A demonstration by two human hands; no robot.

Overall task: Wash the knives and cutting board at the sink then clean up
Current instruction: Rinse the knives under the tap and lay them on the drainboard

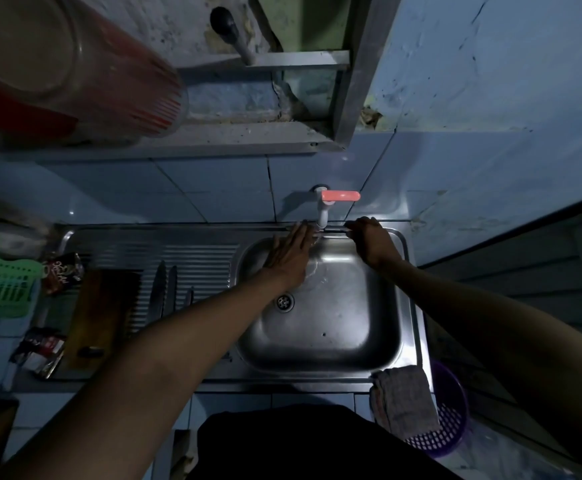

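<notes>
Two knives [164, 289] on drainer (dim, blurred); right hand [372, 240] fingers hidden

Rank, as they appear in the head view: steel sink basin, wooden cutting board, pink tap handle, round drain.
1. Steel sink basin
2. Wooden cutting board, dim and partly covered
3. Pink tap handle
4. Round drain, close to the handle in size

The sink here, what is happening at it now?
A person stands at the steel sink. The left hand is flat and open under the tap, where water seems to run. The right hand rests curled on the back rim. The knives and cutting board lie on the drainboard, untouched.
</notes>
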